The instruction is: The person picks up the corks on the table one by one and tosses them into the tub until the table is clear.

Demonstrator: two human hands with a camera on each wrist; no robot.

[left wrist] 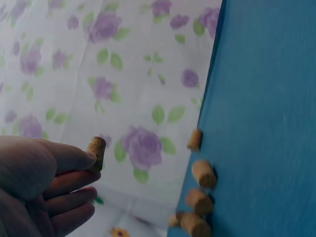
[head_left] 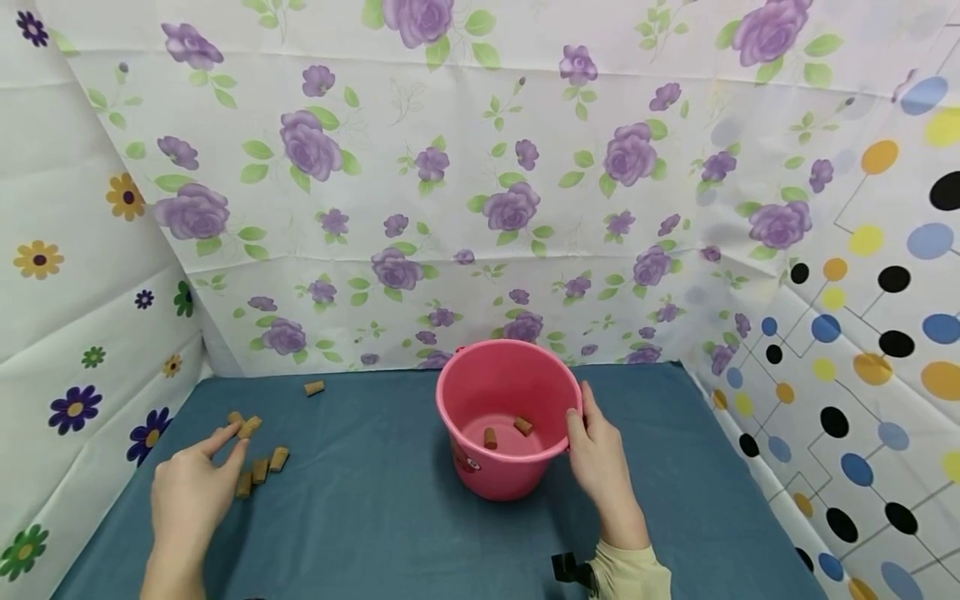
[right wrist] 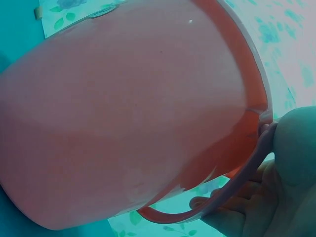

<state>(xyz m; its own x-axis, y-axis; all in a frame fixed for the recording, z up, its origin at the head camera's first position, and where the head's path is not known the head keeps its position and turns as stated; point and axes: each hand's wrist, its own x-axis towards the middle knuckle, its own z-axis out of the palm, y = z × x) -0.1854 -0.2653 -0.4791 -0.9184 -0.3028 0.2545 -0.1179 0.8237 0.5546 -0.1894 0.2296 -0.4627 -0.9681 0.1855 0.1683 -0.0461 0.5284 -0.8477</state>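
Note:
My left hand (head_left: 193, 492) pinches a cork (left wrist: 97, 153) between thumb and index finger, raised over the left side of the table. Below and beside it lie several loose corks (head_left: 259, 471), three of them in a short row. Another cork (head_left: 314, 388) lies farther back, near the cloth wall. A pink bucket (head_left: 504, 482) stands upright in the middle, with two corks (head_left: 522, 426) on its floor. My right hand (head_left: 602, 454) holds the bucket's right rim, thumb at the edge. In the right wrist view the bucket's handle (right wrist: 234, 180) hangs down across the fingers.
A blue cloth (head_left: 360, 533) covers the table. Flowered cloth (head_left: 465, 200) hangs along the back edge, with a daisy-patterned cloth (head_left: 67, 333) at left and a dotted one (head_left: 840, 375) at right. A black strap (head_left: 572, 570) sits by the right sleeve.

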